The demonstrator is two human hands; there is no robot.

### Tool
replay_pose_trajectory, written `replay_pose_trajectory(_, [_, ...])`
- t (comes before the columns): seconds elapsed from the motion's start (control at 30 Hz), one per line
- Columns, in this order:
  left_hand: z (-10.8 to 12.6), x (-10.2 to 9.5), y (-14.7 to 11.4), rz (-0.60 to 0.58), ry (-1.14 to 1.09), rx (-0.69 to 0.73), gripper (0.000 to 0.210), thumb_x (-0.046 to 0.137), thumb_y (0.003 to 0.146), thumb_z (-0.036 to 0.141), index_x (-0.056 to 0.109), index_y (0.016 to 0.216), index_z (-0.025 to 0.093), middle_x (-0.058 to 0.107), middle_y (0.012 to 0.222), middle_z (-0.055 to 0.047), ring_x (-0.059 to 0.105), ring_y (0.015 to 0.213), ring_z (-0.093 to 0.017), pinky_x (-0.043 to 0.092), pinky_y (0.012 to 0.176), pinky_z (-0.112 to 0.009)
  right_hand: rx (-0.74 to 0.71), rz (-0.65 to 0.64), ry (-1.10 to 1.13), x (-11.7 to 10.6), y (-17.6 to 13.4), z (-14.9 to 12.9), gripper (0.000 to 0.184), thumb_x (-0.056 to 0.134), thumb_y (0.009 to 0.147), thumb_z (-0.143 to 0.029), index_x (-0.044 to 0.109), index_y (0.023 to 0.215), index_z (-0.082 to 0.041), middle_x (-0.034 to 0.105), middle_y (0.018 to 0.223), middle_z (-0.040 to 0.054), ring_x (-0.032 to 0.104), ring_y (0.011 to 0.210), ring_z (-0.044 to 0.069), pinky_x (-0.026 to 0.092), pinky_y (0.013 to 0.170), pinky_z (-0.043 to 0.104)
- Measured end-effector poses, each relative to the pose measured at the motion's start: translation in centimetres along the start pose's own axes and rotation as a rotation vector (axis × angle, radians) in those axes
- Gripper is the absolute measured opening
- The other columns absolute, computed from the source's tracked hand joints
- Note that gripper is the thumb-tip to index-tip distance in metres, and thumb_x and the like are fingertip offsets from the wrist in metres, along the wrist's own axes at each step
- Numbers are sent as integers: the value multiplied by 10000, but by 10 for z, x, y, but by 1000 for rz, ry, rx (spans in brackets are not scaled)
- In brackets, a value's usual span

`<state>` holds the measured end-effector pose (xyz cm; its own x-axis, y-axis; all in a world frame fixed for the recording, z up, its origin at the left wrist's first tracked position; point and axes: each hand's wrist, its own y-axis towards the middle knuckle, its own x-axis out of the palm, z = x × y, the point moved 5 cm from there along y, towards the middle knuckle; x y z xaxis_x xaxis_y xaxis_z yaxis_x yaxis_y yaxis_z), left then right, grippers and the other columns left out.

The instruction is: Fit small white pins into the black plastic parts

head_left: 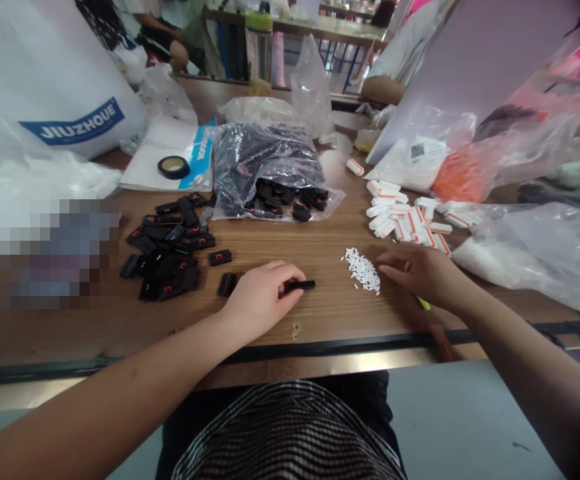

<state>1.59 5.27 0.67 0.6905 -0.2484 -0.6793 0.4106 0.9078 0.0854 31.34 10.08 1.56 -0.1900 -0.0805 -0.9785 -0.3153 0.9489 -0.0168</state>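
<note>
A black plastic connector housing (305,285) with rows of small holes lies between the thumb and fingers of my left hand (265,297), just above the table. Left of that hand are another black housing (227,285) and a single one with a red mark (220,257). My right hand (417,272) is at the right edge of a small pile of tiny white plastic pieces (363,270). Its thumb and fingers are drawn close together; whether a tiny piece is between them is too small to see. A yellow-green tool tip (423,303) shows beneath the right forearm.
Loose black housings (165,253) are heaped at left, behind them an open plastic bag of more (270,153). White parts with orange stripes (405,217) lie at right. Black tape (173,167) rests on papers (145,150). Clear bags (535,247) crowd the right; a bottle (259,53) stands behind.
</note>
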Motion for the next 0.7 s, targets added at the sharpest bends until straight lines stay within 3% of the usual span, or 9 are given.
replay_pose_trajectory(0.2, [-1, 1, 0, 1, 7, -12, 121, 652, 846, 182, 665, 964, 207, 621, 824, 12, 528, 663, -122, 416, 668, -287, -79, 64, -6, -2, -5, -6, 220, 566, 889, -383, 724, 856, -234, 739, 856, 48, 668, 781, 231, 483, 694, 357])
replay_pose_trajectory(0.43, [-2, 1, 0, 14, 24, -20, 97, 662, 827, 195, 654, 923, 211, 610, 752, 24, 530, 648, -129, 414, 657, -291, 36, 14, 143, -8, -2, -11, 192, 596, 851, -373, 687, 770, -225, 705, 713, 29, 633, 636, 185, 477, 601, 323])
replay_pose_trajectory(0.53, [-2, 1, -1, 22, 21, -16, 113, 657, 824, 189, 656, 934, 214, 618, 758, 21, 538, 650, -133, 423, 658, -294, 1, 98, 258, -16, -2, -44, 191, 594, 879, -380, 678, 800, -228, 712, 800, 36, 635, 706, 179, 491, 655, 323])
replay_pose_trajectory(0.63, [-1, 2, -1, 34, 29, -20, 108, 669, 818, 179, 659, 920, 212, 626, 757, 19, 548, 657, -139, 420, 648, -293, -240, 122, 430, -12, -1, -97, 120, 602, 908, -318, 652, 852, -224, 685, 903, 43, 632, 878, 185, 496, 825, 345])
replay_pose_trajectory(0.7, [-1, 2, -1, 40, 33, -25, 104, 678, 817, 180, 661, 914, 214, 636, 764, 18, 556, 663, -142, 418, 638, -288, -350, 99, 499, -2, 0, -125, 87, 594, 922, -267, 636, 863, -220, 662, 941, 51, 613, 922, 187, 487, 857, 358])
